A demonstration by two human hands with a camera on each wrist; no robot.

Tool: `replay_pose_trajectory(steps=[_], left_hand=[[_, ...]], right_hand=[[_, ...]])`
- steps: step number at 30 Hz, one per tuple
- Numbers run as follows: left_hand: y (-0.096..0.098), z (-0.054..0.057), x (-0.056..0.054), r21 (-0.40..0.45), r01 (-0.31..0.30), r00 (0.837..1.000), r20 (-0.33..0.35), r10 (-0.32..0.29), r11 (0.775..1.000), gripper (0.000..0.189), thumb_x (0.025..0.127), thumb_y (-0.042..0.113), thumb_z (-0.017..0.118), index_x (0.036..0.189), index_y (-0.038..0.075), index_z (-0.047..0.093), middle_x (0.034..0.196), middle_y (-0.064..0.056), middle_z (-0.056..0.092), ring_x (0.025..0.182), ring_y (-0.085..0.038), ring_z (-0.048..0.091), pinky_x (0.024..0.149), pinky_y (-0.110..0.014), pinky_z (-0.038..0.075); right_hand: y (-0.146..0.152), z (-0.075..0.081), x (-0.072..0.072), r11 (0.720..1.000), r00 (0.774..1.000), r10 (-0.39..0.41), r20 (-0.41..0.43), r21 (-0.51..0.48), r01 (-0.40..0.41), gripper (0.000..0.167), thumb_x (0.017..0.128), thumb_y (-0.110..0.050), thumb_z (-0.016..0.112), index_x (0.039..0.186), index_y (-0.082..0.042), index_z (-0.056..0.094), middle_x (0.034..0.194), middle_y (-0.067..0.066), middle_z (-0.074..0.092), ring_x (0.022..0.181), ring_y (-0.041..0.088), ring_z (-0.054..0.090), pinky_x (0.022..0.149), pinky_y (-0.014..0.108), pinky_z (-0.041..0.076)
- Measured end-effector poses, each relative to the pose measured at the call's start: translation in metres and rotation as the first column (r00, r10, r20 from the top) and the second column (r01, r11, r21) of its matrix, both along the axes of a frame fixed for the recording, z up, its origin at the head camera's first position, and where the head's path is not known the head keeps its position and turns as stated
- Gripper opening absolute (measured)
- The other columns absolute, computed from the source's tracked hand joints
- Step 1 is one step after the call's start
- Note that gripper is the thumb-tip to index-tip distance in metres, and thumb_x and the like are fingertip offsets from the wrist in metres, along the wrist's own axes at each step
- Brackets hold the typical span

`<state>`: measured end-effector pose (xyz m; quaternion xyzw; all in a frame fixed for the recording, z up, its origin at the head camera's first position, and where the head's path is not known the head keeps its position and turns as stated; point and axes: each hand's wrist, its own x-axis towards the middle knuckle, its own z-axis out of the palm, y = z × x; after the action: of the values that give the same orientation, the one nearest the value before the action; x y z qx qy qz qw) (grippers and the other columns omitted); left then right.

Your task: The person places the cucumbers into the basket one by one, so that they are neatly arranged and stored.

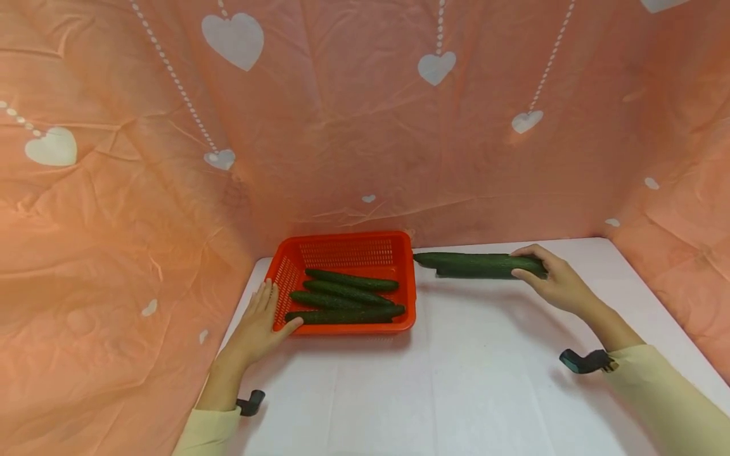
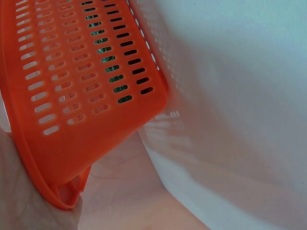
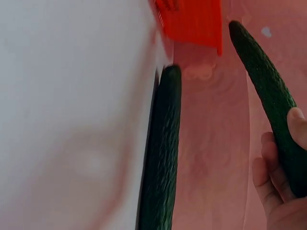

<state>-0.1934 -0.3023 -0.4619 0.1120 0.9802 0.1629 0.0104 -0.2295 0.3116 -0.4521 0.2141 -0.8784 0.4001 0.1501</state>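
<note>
In the head view, my left hand [image 1: 255, 326] rests on the near left corner of a red plastic basket [image 1: 412, 285], its fingers fairly straight along the side and its thumb over the front rim. The basket's slotted wall [image 2: 81, 86] fills much of the left wrist view. Inside lie several dark green cucumbers [image 1: 350, 278]. To the right of the basket, my right hand [image 1: 556, 282] grips a cucumber [image 3: 261, 72] near one end, raised off the table with its tip toward the basket. Another cucumber [image 3: 163, 153] lies on the table below it, partly hidden in the head view.
A white-covered table [image 1: 456, 380] carries everything. Pink-orange cloth [image 1: 371, 126] with white hearts hangs at the back and both sides, close behind the basket. Each wrist wears a dark camera mount [image 1: 584, 361].
</note>
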Motion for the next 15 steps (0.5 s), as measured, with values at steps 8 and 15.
replay_pose_trajectory(steps=[8, 15], left_hand=[[0.0, 0.001, 0.0, -0.001, 0.001, 1.0, 0.003, -0.001, 1.0, 0.111, 0.102, 0.068, 0.057, 0.167, -0.01, 0.012, 0.178, -0.026, 0.0, 0.165, -0.045, -0.001, 0.132, -0.063, 0.008], [0.0, 0.001, -0.001, -0.004, 0.001, 1.0, 0.008, -0.001, 1.0, 0.112, 0.102, 0.068, 0.057, 0.167, -0.011, 0.011, 0.178, -0.027, 0.0, 0.165, -0.046, 0.0, 0.132, -0.063, 0.007]], right_hand=[[-0.036, 0.006, -0.013, 1.0, 0.997, 0.007, 0.08, -0.023, -0.005, 0.034, 0.102, -0.011, 0.075, 0.134, -0.005, 0.064, 0.116, 0.015, 0.069, 0.088, 0.006, 0.062, 0.071, 0.018, 0.05], [-0.07, 0.006, -0.031, 1.0, 0.997, 0.026, 0.079, -0.006, -0.026, 0.036, 0.102, -0.013, 0.076, 0.134, -0.003, 0.065, 0.127, 0.019, 0.072, 0.111, 0.035, 0.07, 0.089, 0.044, 0.056]])
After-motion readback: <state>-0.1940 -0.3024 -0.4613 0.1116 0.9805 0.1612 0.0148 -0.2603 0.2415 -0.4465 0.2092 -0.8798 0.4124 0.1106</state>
